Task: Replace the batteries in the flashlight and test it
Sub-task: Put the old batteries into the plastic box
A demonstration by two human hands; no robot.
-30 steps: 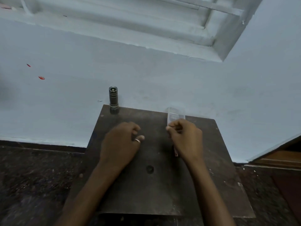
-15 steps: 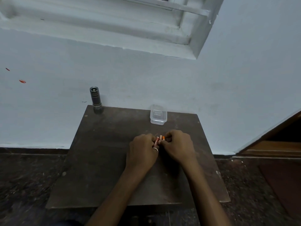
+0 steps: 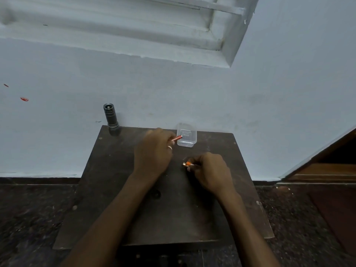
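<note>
- Two batteries are in play. The left hand [image 3: 152, 153] pinches a red battery [image 3: 177, 138] at its fingertips, the free end poking toward the clear box [image 3: 186, 134]. The right hand [image 3: 212, 170] has its grip curled round an orange battery [image 3: 187, 164], low over the counter [image 3: 115, 189].
- The flashlight [image 3: 110, 117] stands upright at the counter's far left corner, near the wall and well apart from both hands.
- The step in hand looks like sorting cells, with the red one nearest the box. Whether it is spent or fresh cannot be told.
- To do this well, the person should keep spent and fresh cells in separate places, so none goes back in by mistake.
- The box looks light and appears open-topped. A battery is better lowered in than dropped, or the box may slide or tip.
- Cells roll on a flat counter, so any laid down should rest against something.
- Polarity marks deserve a look before loading, though they are too small to read here.
</note>
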